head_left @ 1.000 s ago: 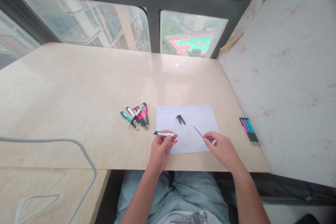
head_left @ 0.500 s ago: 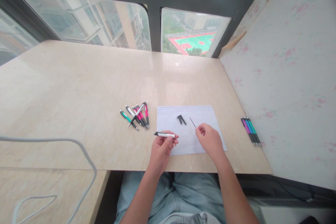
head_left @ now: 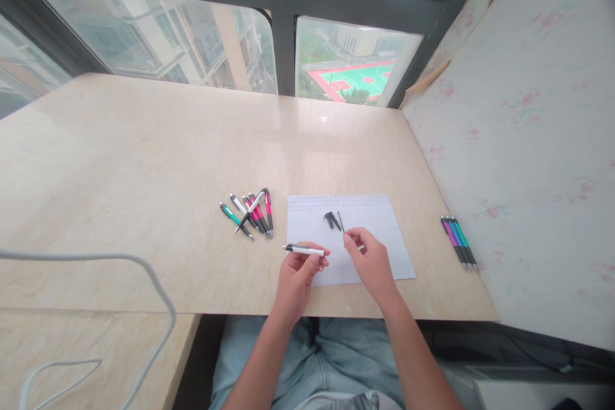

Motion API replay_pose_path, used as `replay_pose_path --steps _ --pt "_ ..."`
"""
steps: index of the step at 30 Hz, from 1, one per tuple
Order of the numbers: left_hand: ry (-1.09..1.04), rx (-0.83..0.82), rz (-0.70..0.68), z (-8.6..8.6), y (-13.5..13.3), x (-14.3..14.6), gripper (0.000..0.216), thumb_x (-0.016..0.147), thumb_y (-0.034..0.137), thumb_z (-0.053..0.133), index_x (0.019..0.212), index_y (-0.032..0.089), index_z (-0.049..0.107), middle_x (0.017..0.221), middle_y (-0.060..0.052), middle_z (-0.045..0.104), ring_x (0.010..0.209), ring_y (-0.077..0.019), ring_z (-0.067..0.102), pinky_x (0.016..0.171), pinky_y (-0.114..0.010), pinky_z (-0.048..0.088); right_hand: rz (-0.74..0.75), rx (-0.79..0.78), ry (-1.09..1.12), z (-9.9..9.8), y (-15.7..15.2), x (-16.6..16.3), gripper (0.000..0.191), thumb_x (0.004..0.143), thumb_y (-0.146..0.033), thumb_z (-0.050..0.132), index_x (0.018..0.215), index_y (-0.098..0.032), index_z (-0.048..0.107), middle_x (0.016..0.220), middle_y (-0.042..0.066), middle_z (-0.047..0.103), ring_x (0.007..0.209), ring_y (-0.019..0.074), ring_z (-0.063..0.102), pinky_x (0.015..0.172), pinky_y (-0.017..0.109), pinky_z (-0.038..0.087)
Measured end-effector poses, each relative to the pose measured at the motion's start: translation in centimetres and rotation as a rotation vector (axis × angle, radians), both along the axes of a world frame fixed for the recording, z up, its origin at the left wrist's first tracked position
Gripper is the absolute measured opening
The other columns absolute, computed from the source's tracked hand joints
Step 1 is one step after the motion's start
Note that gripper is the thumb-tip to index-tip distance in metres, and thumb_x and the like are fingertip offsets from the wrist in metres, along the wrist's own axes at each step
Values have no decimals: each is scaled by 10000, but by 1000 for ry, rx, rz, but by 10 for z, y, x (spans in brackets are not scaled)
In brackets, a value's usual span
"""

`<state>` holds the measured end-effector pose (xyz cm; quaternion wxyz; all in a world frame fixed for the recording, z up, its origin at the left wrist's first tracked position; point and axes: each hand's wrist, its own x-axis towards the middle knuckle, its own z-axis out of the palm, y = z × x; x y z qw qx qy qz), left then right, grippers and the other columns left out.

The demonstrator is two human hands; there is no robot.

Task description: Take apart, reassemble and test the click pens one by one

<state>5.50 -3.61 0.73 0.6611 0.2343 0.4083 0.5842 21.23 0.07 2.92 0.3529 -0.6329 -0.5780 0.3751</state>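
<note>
My left hand [head_left: 298,274] is closed on a white pen barrel [head_left: 307,250] with a black clip end pointing left. Pinched in my right hand [head_left: 368,257] is a thin dark pen refill [head_left: 341,220], its far end tilted up and away from me. Both hands are over a sheet of white paper [head_left: 369,211] with faint writing along its top. Short black pen grip pieces [head_left: 332,220] lie on the paper, just left of the refill.
Left of the paper lies a loose heap of pens [head_left: 252,213] in white, pink and green. Several purple, blue and green pens [head_left: 459,242] are lined up by the right wall. A grey cable [head_left: 96,256] loops across the left. Windows [head_left: 355,61] stand behind the table.
My right hand has moved left with the refill, bringing it close to the black pieces. My left hand has barely shifted and keeps the white barrel.
</note>
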Motion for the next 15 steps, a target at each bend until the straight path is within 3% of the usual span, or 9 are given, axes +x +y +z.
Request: replay_pose_path --steps 3,9,15 --pt "124 47 -22 -2 -1 0 170 819 284 704 920 149 681 856 -47 668 703 -116 554 677 -247 429 15 -133 265 0 -18 -10 274 891 -455 552 924 -196 635 742 21 634 654 164 558 576 270 416" --pt "260 120 -134 0 -3 1 148 848 281 666 950 177 640 742 7 595 703 -129 559 685 -252 440 -68 -268 614 -8 -40 -27 290 871 -475 603 814 -191 618 688 0 585 570 118 478 488 234 354" --pt "362 159 -138 4 -3 6 152 847 301 654 921 170 632 833 -28 627 762 -164 608 713 -289 486 -147 -274 730 -12 -41 -28 241 842 -421 663 888 -185 658 688 -2 585 618 123 497 532 234 383"
